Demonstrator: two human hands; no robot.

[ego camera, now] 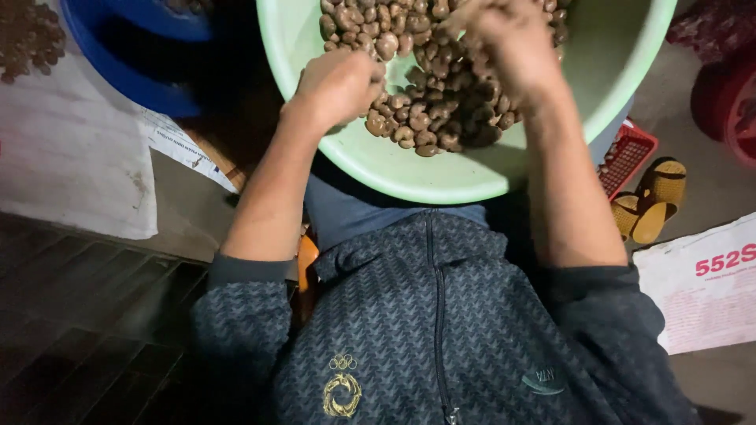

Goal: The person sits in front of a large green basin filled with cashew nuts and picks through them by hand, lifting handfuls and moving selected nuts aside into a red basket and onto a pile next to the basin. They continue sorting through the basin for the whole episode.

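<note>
A wide pale green basin rests on my lap, holding a heap of brown nuts. My left hand is curled into a fist at the left edge of the heap, its fingers closed down among the nuts. My right hand reaches into the top of the heap from the right. It is blurred, so I cannot make out what its fingers hold. Both forearms are bare below pushed-up dark patterned sleeves.
A blue tub stands at the upper left beside white printed sheets and a spread of more nuts. On the right lie a red basket, yellow sandals, a white printed sack and a red container.
</note>
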